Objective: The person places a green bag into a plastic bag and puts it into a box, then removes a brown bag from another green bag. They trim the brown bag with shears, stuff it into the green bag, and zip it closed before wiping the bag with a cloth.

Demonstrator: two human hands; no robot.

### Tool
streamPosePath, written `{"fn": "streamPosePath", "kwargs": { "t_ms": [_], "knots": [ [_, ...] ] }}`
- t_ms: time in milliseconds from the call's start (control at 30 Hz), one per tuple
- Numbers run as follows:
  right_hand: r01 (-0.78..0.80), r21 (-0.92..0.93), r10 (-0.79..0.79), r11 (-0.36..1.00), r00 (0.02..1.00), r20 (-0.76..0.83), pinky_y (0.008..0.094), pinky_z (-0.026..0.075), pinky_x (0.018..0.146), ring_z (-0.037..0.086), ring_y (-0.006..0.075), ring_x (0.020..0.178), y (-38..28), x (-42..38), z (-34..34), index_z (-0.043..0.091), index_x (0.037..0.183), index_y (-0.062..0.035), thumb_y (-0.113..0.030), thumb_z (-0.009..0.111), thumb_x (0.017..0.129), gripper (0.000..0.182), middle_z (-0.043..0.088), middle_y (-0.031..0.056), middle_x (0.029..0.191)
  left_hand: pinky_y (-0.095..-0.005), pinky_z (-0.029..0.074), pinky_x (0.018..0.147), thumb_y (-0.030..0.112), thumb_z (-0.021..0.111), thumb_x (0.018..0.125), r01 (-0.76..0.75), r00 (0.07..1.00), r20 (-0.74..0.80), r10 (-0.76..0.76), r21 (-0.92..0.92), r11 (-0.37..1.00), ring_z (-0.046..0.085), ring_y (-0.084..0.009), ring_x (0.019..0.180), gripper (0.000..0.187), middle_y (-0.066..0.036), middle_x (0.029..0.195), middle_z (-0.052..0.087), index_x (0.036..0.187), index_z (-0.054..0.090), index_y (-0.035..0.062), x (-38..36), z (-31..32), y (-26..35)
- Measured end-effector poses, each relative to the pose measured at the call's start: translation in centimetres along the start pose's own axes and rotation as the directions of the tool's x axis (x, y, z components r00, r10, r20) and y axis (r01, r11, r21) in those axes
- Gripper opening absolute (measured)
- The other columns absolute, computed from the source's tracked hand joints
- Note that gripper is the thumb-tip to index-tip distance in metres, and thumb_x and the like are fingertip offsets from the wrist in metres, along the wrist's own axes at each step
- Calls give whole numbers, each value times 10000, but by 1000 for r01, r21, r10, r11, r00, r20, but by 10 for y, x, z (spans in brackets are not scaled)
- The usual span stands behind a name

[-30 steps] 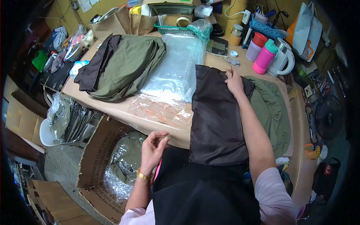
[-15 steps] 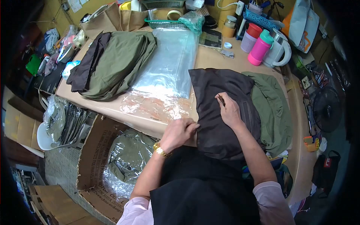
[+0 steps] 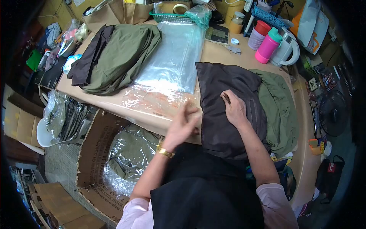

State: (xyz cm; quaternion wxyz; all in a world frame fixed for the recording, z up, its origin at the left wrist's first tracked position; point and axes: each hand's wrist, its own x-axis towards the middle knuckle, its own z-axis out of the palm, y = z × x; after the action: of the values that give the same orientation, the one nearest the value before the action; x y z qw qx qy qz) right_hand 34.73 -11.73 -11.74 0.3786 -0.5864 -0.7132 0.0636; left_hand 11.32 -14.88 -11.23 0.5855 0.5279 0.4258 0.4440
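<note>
A dark brown garment piece lies spread on the table, overlapping an olive green garment on its right. My right hand rests over the brown cloth with thumb and fingers pinched together; whatever is between them is too small to make out. Just beside the cloth's left edge is my left hand, slightly blurred, fingers apart and holding nothing. Clear plastic bags lie flat at the middle of the table. To their left sits a folded pile of olive and dark brown garments.
A cardboard box with plastic-wrapped garments stands below the table's front edge. At the back right are a pink bottle, a kettle and a blue basket. A green basket sits at the back.
My left hand has come off the brown cloth's left edge, its fingers now spread. My right hand stays pinched over the cloth. The whole view has shifted slightly.
</note>
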Motion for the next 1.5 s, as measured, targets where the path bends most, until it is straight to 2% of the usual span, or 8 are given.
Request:
{"fn": "streamPosePath", "kwargs": {
  "t_ms": [100,400,500,667,967,1167,1333,1500],
  "knots": [
    [12,-133,-6,991,999,41,456,496,749,644,364,906,1,8,-5,573,1040,-81,-38,617,879,173,650,126,974,-365,477,610,314,636,969,-181,974,227,28,693,698,601,-193,612,338,-122,645,611,1065,640,-10,-6,25,32],
    [-204,-315,216,927,976,6,518,463,843,634,380,1005,43,54,4,526,1083,-96,-166,599,922,190,666,135,1034,-395,485,684,322,695,908,84,721,580,-378,469,879,637,-294,695,345,-99,714,651,763,625,17,-71,-58,7],
    [-225,-331,226,917,974,-35,519,462,851,635,377,1011,52,64,9,525,1086,-97,-175,596,927,191,665,134,1042,-332,513,815,210,759,862,-398,910,374,177,674,623,652,-194,898,260,-98,946,671,1044,640,69,-93,-94,2],
    [-239,-344,230,908,971,-66,517,467,865,633,371,1037,52,66,13,540,1112,-105,-180,583,935,197,665,134,1065,-290,484,911,268,582,1010,317,917,255,-308,8,949,620,-140,1027,391,-108,1168,678,1273,597,-21,-72,-55,-23],
    [-284,-419,309,862,951,-8,516,496,858,644,389,1020,40,69,8,524,1095,-68,-147,534,927,186,655,187,1063,-234,434,669,268,569,1002,24,939,-342,30,155,988,555,-81,670,320,-12,769,685,844,721,34,-91,-103,-9],
    [-353,-365,389,861,921,27,554,488,873,645,445,1012,-4,65,35,482,1116,-54,-81,457,916,203,650,244,1063,-377,498,987,320,711,913,258,946,234,-223,-129,958,511,-214,1248,589,-106,1423,496,1377,498,27,-99,-93,-40],
    [-284,-322,322,903,944,72,513,524,781,688,384,925,15,67,22,558,1068,-27,-90,495,889,200,686,236,979,-245,445,745,211,671,955,197,980,54,-193,-92,976,528,-49,792,161,68,870,619,845,652,96,-89,-43,-31],
    [-390,168,364,905,916,169,333,529,804,675,212,834,70,121,-37,716,977,-44,-279,721,805,291,723,134,912,-547,348,1120,713,664,766,77,997,57,-56,-885,460,410,-299,1374,871,-163,1447,477,1311,524,48,-90,-90,-37]
  ]
}}
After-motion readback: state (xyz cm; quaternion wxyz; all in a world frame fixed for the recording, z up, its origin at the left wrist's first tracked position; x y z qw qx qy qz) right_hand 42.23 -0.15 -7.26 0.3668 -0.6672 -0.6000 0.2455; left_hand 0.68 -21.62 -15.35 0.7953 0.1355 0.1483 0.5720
